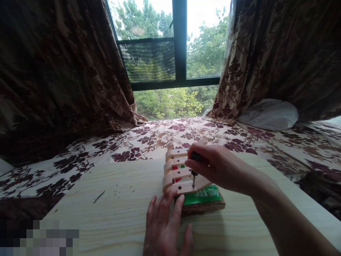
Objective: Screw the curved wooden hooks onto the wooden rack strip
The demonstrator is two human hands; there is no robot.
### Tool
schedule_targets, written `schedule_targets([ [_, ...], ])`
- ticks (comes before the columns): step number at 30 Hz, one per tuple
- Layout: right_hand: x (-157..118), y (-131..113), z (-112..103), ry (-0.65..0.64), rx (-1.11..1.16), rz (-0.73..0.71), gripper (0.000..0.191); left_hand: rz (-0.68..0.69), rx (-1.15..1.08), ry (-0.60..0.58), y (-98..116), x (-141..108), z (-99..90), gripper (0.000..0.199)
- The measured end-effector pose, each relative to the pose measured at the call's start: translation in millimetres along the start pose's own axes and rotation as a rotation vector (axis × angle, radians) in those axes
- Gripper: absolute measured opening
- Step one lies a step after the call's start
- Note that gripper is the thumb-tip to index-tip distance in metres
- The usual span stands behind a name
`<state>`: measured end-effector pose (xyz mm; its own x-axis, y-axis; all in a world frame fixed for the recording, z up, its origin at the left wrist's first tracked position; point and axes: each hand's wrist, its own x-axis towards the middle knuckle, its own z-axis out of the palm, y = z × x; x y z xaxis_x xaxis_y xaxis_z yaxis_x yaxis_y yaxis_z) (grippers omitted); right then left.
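A slatted pale wooden piece [167, 181] with rounded ends and dark holes lies on a green packet [201, 199], which rests on a brown block [207, 208]. My right hand [213, 163] is closed round the dark handle of a screwdriver [194, 173]. Its shaft points down at the slat nearest me, where a small screw or tip meets the wood. My left hand [167, 224] has its fingers apart, with fingertips touching the near left end of the wooden piece.
A pale wooden board [106, 206] carries a dark sliver [99, 197] and small crumbs at left. Behind it spreads a floral cloth [170, 129]. A white plastic bag [270, 113] lies at back right, beside curtains and a window.
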<state>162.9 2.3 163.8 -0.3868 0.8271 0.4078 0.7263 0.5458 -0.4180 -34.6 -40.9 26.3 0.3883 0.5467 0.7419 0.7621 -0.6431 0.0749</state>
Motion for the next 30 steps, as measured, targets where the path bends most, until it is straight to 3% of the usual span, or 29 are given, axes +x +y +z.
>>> schedule_targets([
  [7,7,3,5,0.081,-0.096,0.208,0.026,0.001,0.011,0.006,1,1,1.2,0.047],
  [12,-2,1,-4,-0.027,-0.035,0.053,0.019,0.115,0.09,-0.055,-7,1,-3.6,0.053],
  [14,-2,1,-3,-0.054,0.0,0.007,0.019,0.098,0.076,-0.051,-6,1,-3.3,0.052],
  [21,6,6,5,0.064,-0.093,0.217,0.026,-0.019,-0.016,0.015,3,0,2.8,0.046],
  [27,0,0,-2,0.013,-0.036,0.062,0.02,-0.015,-0.022,0.011,3,1,1.2,0.047],
  [30,1,0,0,0.003,-0.087,0.092,0.021,-0.014,-0.019,0.0,3,1,0.1,0.047],
])
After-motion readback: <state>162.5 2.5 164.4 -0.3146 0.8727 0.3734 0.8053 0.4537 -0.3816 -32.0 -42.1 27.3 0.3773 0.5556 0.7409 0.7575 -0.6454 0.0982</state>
